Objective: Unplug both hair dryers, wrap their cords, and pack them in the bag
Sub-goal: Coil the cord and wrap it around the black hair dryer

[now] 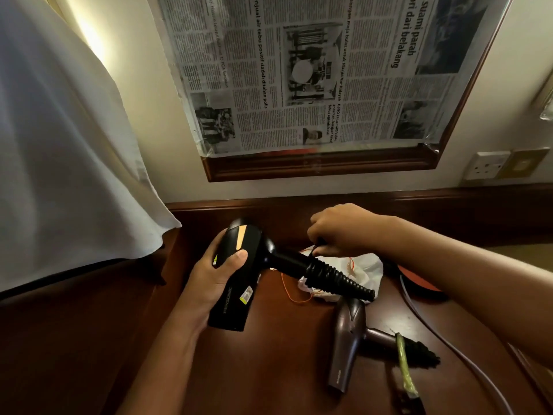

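My left hand [217, 272] grips the barrel of a black hair dryer [239, 277] held above the dark wooden desk [284, 354]. Its handle points right, with the black cord coiled tightly round it [335, 277]. My right hand [344, 232] pinches the black cord just behind that handle. Under the handle lies a white plastic bag [368, 271] with orange strings. A brown hair dryer [348, 342] rests on the desk at the front right, its cord bundled at the handle end and bound with a green tie [402, 360].
A white wall socket [486, 166] sits at the right above the desk's back edge. A thin pale cable [449, 345] runs across the desk's right side, near an orange-red round object [419, 280]. White curtain hangs at left; a newspaper-covered frame [314, 85] is on the wall.
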Tool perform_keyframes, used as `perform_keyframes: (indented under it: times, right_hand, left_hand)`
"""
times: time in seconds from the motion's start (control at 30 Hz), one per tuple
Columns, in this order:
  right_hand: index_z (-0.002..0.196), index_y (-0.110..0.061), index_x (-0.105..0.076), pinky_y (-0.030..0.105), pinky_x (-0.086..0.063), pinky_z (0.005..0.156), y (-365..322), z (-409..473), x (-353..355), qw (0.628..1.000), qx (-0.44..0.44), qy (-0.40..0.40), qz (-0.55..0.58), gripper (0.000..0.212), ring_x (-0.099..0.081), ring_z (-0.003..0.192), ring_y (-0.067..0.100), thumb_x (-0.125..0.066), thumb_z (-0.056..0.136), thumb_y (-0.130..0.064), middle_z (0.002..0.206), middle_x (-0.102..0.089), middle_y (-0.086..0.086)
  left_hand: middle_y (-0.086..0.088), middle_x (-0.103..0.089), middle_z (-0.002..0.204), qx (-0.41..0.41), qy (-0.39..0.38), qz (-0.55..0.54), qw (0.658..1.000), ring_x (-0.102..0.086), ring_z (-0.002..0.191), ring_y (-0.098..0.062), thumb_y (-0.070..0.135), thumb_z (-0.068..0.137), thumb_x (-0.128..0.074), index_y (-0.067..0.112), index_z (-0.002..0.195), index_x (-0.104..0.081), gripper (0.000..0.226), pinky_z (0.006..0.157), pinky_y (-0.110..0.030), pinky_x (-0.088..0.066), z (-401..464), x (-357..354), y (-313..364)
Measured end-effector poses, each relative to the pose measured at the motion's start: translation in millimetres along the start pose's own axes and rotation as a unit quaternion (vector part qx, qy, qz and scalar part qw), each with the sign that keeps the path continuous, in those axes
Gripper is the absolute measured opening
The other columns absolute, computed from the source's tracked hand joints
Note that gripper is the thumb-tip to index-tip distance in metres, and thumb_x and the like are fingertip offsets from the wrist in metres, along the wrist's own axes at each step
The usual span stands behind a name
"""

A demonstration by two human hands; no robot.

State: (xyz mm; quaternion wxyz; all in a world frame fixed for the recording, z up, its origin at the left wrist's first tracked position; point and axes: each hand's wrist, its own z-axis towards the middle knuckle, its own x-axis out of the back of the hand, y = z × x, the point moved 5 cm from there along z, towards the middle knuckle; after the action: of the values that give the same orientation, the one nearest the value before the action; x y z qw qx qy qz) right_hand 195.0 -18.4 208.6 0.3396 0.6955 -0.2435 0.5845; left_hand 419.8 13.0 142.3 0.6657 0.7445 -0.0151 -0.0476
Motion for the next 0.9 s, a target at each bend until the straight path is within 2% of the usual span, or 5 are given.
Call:
perform_keyframes:
  times: [0.17, 0.3, 0.53, 0.67, 0.9]
  right_hand:
    - [0.092, -0.017, -0.068, 0.029, -0.035, 0.059, -15.0, 6.6, 3.0, 0.995, -0.075, 0.03, 0.05, 0.02, -0.057, 0.083, 0.024, -0.053, 0.088, -0.031, 0.088, -0.04, -0.005]
    - [0.099, -0.014, -0.066, 0.032, -0.044, 0.068, -22.2, 3.0, -7.6, 0.975, -0.156, 0.037, 0.154, 0.029, -0.055, 0.086, 0.025, -0.054, 0.088, -0.038, 0.099, -0.045, 0.001]
    - [0.134, -0.019, -0.045, 0.019, -0.03, 0.089, -42.1, -12.1, -54.3, 0.885, -0.231, 0.165, 0.368, 0.057, -0.046, 0.113, 0.011, -0.066, 0.085, -0.037, 0.124, -0.05, -0.004]
    - [0.132, -0.018, -0.044, 0.017, -0.034, 0.095, -52.9, -23.3, -79.4, 0.818, -0.256, 0.213, 0.47, 0.069, -0.046, 0.114, 0.007, -0.079, 0.074, -0.03, 0.123, -0.051, -0.008]
    - [0.132, -0.034, -0.045, 0.047, -0.02, 0.112, -73.1, -30.5, -114.8, 0.871, -0.214, 0.15, 0.415, 0.053, -0.029, 0.134, 0.015, -0.046, 0.079, -0.033, 0.139, -0.04, -0.007]
  left_hand:
    - [0.004, -0.067, 0.114, -0.047, 0.063, 0.097, 0.992, -0.067, 0.101, -0.013, 0.055, 0.066, -0.072, 0.04, 0.136, -0.047, 0.076, 0.082, -0.03, -0.056, 2.1, -1.6, -7.4]
    - [0.005, -0.062, 0.119, -0.072, 0.116, 0.094, 0.986, -0.062, 0.107, -0.011, 0.033, 0.082, -0.074, 0.031, 0.142, -0.043, 0.067, 0.079, -0.019, -0.05, -0.4, -5.0, -13.7]
    - [0.011, -0.061, 0.112, -0.041, 0.138, 0.01, 0.99, -0.062, 0.104, -0.011, 0.022, 0.084, -0.072, 0.034, 0.14, -0.043, 0.064, 0.076, -0.022, -0.053, -0.2, -7.6, -26.6]
    - [0.012, -0.06, 0.109, -0.01, 0.148, -0.025, 0.989, -0.063, 0.093, -0.006, 0.018, 0.085, -0.07, 0.031, 0.139, -0.044, 0.061, 0.061, -0.013, -0.052, -4.3, -8.5, -40.2]
    - [-0.003, -0.065, 0.114, 0.06, 0.14, -0.041, 0.987, -0.068, 0.089, -0.018, 0.024, 0.085, -0.07, 0.032, 0.134, -0.049, 0.054, 0.059, -0.021, -0.053, -13.2, -3.3, -74.2]
